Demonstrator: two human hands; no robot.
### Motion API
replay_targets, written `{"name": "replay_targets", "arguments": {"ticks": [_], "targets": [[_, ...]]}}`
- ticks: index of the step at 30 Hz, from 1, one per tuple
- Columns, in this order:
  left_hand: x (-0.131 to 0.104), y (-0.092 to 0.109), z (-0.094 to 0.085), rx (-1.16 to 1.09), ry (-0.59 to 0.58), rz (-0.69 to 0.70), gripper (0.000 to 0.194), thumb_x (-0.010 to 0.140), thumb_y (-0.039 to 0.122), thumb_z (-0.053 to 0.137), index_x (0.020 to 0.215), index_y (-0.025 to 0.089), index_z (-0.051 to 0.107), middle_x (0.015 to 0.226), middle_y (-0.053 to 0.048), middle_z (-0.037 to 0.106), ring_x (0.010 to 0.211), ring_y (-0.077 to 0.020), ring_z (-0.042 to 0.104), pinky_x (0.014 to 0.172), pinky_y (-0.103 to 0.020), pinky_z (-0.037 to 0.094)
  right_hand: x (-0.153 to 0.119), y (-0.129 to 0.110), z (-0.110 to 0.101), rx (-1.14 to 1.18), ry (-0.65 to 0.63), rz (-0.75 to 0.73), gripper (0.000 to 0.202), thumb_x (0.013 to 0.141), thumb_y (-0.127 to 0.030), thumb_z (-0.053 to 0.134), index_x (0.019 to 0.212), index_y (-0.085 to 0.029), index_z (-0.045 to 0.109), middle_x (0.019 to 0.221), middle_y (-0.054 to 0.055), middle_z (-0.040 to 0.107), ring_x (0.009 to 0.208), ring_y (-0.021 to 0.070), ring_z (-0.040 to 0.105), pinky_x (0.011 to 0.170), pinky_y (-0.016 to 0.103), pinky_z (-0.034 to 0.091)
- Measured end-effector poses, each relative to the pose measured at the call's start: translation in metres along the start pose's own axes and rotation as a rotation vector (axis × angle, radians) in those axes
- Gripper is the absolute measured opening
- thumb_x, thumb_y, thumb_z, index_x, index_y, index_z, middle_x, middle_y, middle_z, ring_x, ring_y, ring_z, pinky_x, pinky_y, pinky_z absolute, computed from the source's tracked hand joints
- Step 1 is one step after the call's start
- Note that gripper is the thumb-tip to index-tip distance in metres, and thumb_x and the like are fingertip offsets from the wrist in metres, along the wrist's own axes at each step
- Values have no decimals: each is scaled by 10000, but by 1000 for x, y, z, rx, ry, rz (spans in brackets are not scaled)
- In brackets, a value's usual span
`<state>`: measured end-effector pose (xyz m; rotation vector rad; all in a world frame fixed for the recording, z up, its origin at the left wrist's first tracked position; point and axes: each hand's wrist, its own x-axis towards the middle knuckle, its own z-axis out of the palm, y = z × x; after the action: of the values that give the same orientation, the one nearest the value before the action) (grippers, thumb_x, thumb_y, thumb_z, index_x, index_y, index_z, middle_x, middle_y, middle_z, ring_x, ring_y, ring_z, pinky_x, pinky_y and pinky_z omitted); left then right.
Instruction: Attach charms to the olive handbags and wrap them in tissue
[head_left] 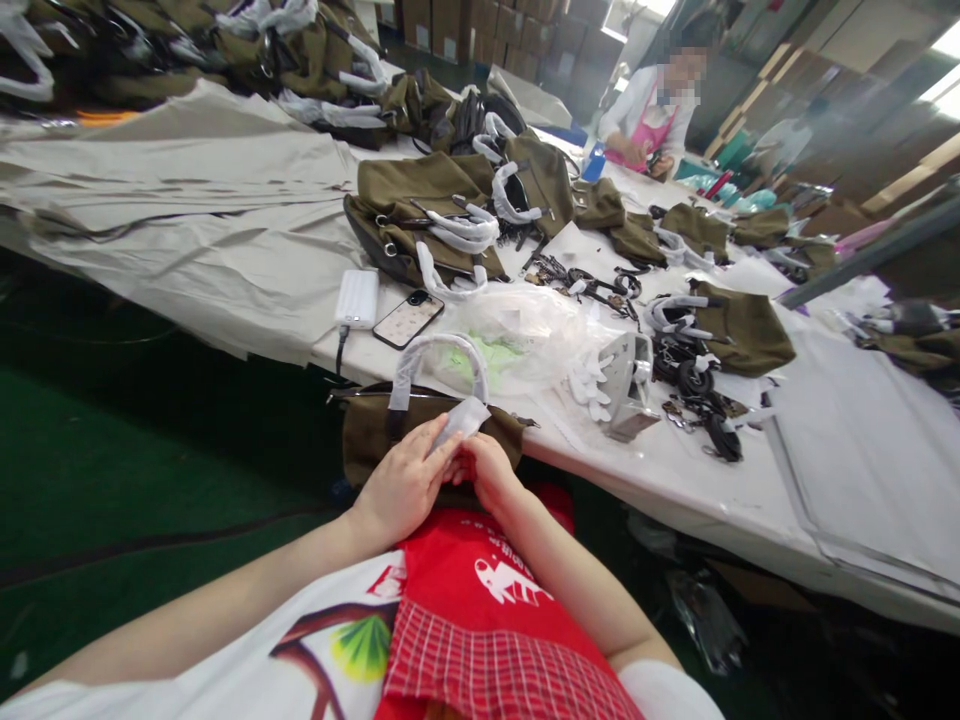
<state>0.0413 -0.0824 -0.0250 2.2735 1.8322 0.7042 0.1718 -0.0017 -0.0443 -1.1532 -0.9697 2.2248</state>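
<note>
An olive-green handbag (367, 425) rests upright against the table's front edge, close to my body. One of its handles (450, 345), covered in white wrapping, arches up toward the table. My left hand (401, 485) is closed on a strip of translucent white wrapping (463, 418) that sticks up between the hands. Right beside it, my right hand (487, 470) has its fingers curled in, touching the left fingertips; what they pinch is hidden. Both hands are in front of the bag, covering its middle.
On the table (577, 445) are a phone (409, 318), a white power bank (358, 298), clear plastic bags (525, 330), a metal stand (628, 385) and black straps (697, 380). More olive bags (427, 200) lie behind. A person in a pink apron (645, 125) works across the table.
</note>
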Motion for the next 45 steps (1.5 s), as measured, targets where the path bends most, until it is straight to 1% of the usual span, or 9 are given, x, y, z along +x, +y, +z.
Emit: {"name": "replay_targets", "arguments": {"ticks": [4,7,11,13,15,20,27,35,45], "targets": [[0,0,-5,-29,-38,-14,458,908,150,446,1354,168,548,1475,-187,439,1347,-332,424,1091,-514,407,2,1,-2,4,-13,-14,345,829,-482,555,755,-145,573,505,14,606,395,108,551,363,175,385],[0,-1,-15,-273,-66,-48,406,940,261,440,1320,208,574,1505,-136,416,1371,-299,398,1128,-483,359,5,4,0,-52,86,-86,397,786,-555,612,746,-167,540,445,-25,555,356,100,512,327,175,332],[11,-12,-22,-747,-6,-515,531,929,492,418,1285,120,550,1254,-163,630,1140,-277,599,994,-419,471,6,5,1,-112,71,-126,454,758,-630,599,751,-188,496,416,-45,533,333,101,496,306,174,300],[20,-17,-20,-978,-143,-739,567,876,579,470,1115,86,618,982,-143,715,885,-257,671,802,-368,534,5,5,0,-148,57,-139,472,752,-655,587,757,-194,486,401,-58,512,322,101,484,302,176,297],[28,-18,-15,-1136,-332,-810,558,815,624,538,934,90,650,772,-107,711,657,-218,652,624,-329,522,5,6,-1,-187,74,-158,479,755,-669,572,737,-199,479,399,-67,493,301,90,448,291,181,273],[37,-13,-4,-1238,-427,-835,528,705,635,679,785,113,659,591,-49,663,438,-131,542,430,-245,417,3,5,-9,-251,141,-204,455,776,-642,566,701,-206,458,414,-74,464,284,73,382,285,197,214],[46,-15,-10,-1413,-416,-915,566,639,618,756,862,102,685,654,-84,717,518,-162,629,486,-243,495,-8,-15,-21,-220,-183,-243,427,680,-431,746,962,-175,553,609,-40,606,442,87,505,410,184,379],[49,-4,-14,-1365,-451,-863,612,634,666,732,882,109,679,729,-105,741,635,-200,683,585,-271,537,-1,-9,-19,-428,78,-225,262,710,-357,711,804,-172,551,470,-63,537,350,86,460,329,178,326],[49,-4,-21,-1381,-512,-769,509,692,594,729,825,107,668,761,-102,728,671,-189,670,657,-291,530,-2,-11,-16,-378,66,-134,242,774,-407,632,755,-179,555,466,-54,569,334,95,507,306,165,339]]}}
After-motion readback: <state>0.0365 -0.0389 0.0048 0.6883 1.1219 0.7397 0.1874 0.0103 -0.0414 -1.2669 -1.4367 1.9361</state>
